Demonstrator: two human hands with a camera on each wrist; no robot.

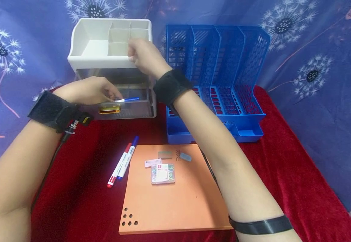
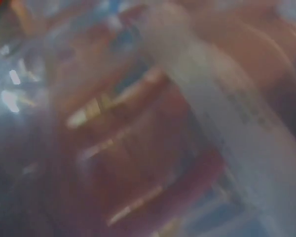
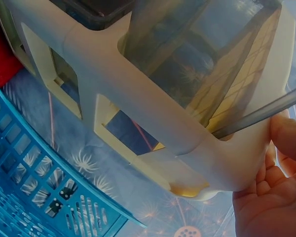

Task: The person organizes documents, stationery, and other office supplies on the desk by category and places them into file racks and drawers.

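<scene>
- Left hand (image 1: 92, 90): fingers bent and nearly closed, pinching a blue-capped marker (image 1: 131, 99) at the front rim of the drawer (image 1: 134, 110); cap points right; whether the marker touches the drawer cannot be told. Left wrist view heavily blurred.
- Right hand (image 1: 146, 55): fingers curled, closed on the organiser (image 1: 103, 62) at the right end of its front rim.
- Organiser: white, with open compartments on top; stands at the table's (image 1: 302, 168) far edge, left part. Drawer, see-through, lies below the compartments and is pulled out.
- Rack (image 1: 215, 118): blue, slotted, four bays; at the table's far edge, just right of the organiser.
- Board (image 1: 175, 208): orange, flat, towards the table's near edge; holes at its near left corner.
- Red marker (image 1: 119, 168) and blue marker (image 1: 128, 159): side by side, along the board's left edge.
- Clear box (image 1: 163, 178): white label; on the board, towards its far edge.
- Eraser (image 1: 153, 163): pale pink, just beyond the box's far left corner.
</scene>
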